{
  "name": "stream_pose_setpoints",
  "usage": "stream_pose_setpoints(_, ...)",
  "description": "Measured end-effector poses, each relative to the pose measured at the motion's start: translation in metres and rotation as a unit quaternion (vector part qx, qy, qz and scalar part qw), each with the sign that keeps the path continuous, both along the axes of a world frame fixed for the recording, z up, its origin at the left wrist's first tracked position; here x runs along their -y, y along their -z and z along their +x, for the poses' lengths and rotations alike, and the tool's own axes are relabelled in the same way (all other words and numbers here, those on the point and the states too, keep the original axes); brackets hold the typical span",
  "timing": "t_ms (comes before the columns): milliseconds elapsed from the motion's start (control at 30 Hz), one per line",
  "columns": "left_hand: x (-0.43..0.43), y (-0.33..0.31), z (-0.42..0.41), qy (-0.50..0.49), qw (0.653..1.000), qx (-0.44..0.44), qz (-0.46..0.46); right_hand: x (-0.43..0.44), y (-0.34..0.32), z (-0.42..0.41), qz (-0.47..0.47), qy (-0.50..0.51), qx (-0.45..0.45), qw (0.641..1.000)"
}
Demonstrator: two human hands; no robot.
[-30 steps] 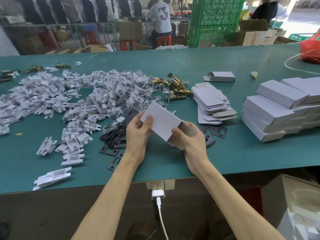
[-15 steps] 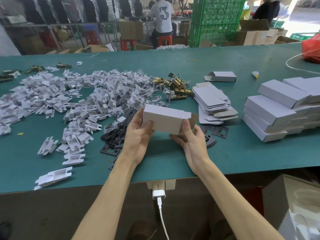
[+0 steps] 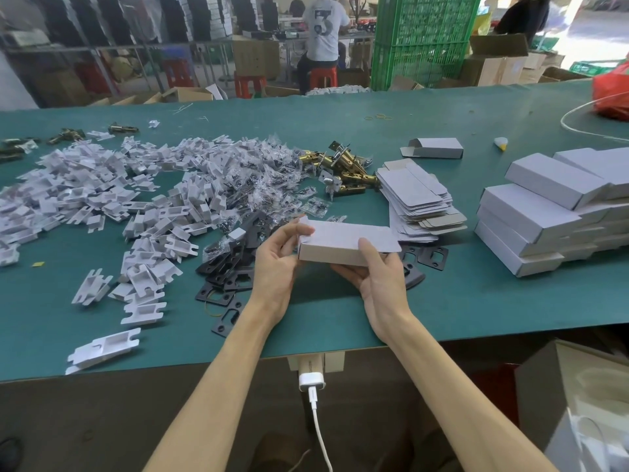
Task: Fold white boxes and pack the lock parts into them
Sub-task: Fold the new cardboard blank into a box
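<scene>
Both hands grip the white box (image 3: 343, 245) above the near table edge: left hand (image 3: 275, 267) pinching its left end, right hand (image 3: 377, 277) cradling underneath. Flat blanks (image 3: 413, 195) just beyond, right

Green table (image 3: 340, 131) under strewn lock parts (image 3: 347, 168), boxes (image 3: 544, 212)

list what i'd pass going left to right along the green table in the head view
heap of white plastic pieces → main cluster of black plates → white box being folded → stack of flat box blanks → stack of folded boxes → red bag at the far right edge
</scene>
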State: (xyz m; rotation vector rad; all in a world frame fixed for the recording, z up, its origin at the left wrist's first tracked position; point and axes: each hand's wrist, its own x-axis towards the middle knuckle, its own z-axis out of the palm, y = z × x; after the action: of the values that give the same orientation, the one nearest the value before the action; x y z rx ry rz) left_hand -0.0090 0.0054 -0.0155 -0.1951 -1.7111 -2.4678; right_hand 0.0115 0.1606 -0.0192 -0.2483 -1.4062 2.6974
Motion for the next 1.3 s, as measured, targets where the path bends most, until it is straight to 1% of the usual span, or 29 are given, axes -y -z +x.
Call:
stream_pose_setpoints(100,0.006,-0.001,-0.003,-0.002,0.994,0.047,0.099,0.0,-0.001,0.001,0.023,-0.015,0.002,1.0)
stream_pose_setpoints(167,0.008,-0.002,-0.006,-0.013,0.989,0.059,0.132,0.0,-0.001,0.002,0.039,-0.025,-0.004,0.999)
stream_pose_setpoints(300,0.006,0.0,-0.006,-0.042,0.995,0.037,0.086,0.001,-0.002,0.003,0.052,-0.032,-0.008,0.998)
stream_pose_setpoints(400,0.007,0.002,-0.007,-0.054,0.996,0.045,0.052,0.001,-0.003,0.004,0.052,-0.037,-0.011,0.998)
stream_pose_setpoints(567,0.004,0.006,-0.011,-0.11,0.992,0.065,-0.012,0.0,-0.003,0.007,0.051,-0.043,-0.014,0.998)
stream_pose_setpoints(967,0.007,0.004,-0.011,-0.108,0.99,0.092,0.008,-0.001,-0.002,0.007,0.07,-0.053,-0.015,0.996)
stream_pose_setpoints(1133,0.008,0.001,-0.006,-0.088,0.992,0.088,0.012,-0.001,-0.001,0.007,0.087,-0.055,-0.02,0.994)
stream_pose_setpoints(1233,0.007,-0.002,-0.004,-0.075,0.994,0.08,-0.004,0.001,-0.001,0.007,0.096,-0.054,-0.03,0.993)
stream_pose_setpoints(1300,0.005,-0.002,-0.003,-0.068,0.994,0.073,-0.043,0.002,-0.001,0.007,0.097,-0.053,-0.036,0.993)
